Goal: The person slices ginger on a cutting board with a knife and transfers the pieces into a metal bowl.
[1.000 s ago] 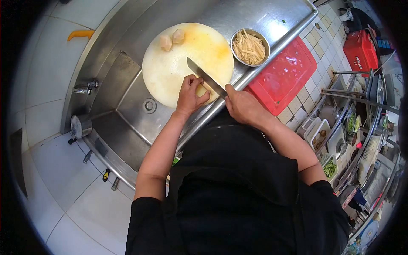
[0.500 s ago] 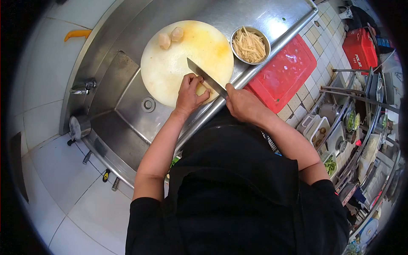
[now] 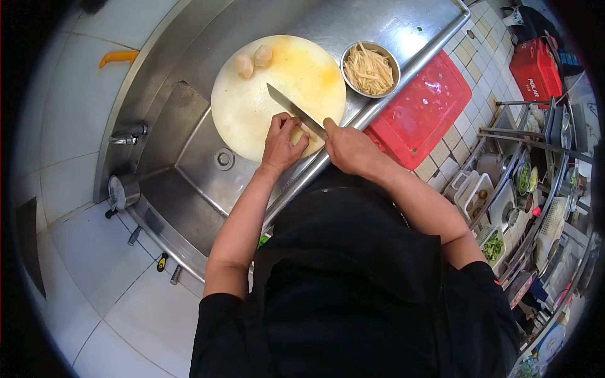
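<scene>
My right hand point(image 3: 348, 148) is closed round the handle of a kitchen knife point(image 3: 291, 107), its broad blade pointing up and left over the round white chopping board point(image 3: 233, 120). Close against the blade, my left hand point(image 3: 282, 146) holds a pale yellowish vegetable piece point(image 3: 297, 136) down with bent fingers; its exact kind is hard to make out. Two peeled, pale, roundish pieces, one on the left point(image 3: 244, 65) and one on the right point(image 3: 263, 55), lie at the board's far side. A metal bowl point(image 3: 397, 70) of pale cut strips point(image 3: 369, 69) stands right of the board.
The board rests on a steel sink counter point(image 3: 403, 22), partly over the basin point(image 3: 183, 208). A tap point(image 3: 128, 135) is at the left. Beyond the front edge sits a red lid point(image 3: 428, 107), and a rack with food containers point(image 3: 491, 246) stands at the right.
The knife and my right hand have shifted slightly left, towards my left hand. My left hand keeps its hold on the vegetable piece. The whole view has moved a little.
</scene>
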A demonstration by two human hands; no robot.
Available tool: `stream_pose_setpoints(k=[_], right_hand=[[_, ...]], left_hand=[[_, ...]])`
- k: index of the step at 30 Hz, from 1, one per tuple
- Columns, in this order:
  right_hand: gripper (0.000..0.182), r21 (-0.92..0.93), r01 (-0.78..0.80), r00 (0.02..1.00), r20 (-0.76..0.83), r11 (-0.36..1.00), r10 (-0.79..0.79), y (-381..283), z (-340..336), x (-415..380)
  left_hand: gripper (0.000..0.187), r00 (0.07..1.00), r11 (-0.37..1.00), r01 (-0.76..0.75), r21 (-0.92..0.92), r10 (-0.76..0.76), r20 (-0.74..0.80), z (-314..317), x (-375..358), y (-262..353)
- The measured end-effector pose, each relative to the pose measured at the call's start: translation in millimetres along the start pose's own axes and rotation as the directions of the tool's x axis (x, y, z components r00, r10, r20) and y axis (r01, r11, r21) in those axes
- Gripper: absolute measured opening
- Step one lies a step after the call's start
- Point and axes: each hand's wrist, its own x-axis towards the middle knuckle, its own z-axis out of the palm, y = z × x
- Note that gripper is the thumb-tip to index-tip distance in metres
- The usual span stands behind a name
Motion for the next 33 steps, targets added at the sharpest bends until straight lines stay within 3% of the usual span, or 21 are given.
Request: stream_pose_setpoints(k=[3,11,14,33], right_hand=[[0.022,-0.001,-0.048,0.998,0.05,0.999,0.048,-3,-7,-16],[0.021,0.017,-0.023,1.0,-0.002,1.0,0.023,1,-7,-32],[0.019,-0.008,-0.069,0.996,0.059,0.998,0.069,-7,-14,-29],[0.018,-0.06,-0.027,0.999,0.04,0.998,0.03,6,10,17]], left_hand=[[0.039,1.0,1.0,0.008,0.01,-0.008,0.005,0,1,3],[0.041,1.0,0.999,0.004,0.032,-0.004,0.003,-1,0,2],[0.041,1.0,1.0,0.013,0.02,-0.013,0.004,0,-1,2],[0.037,1.0,1.0,-0.01,-0.021,0.009,-0.005,1,1,-1]])
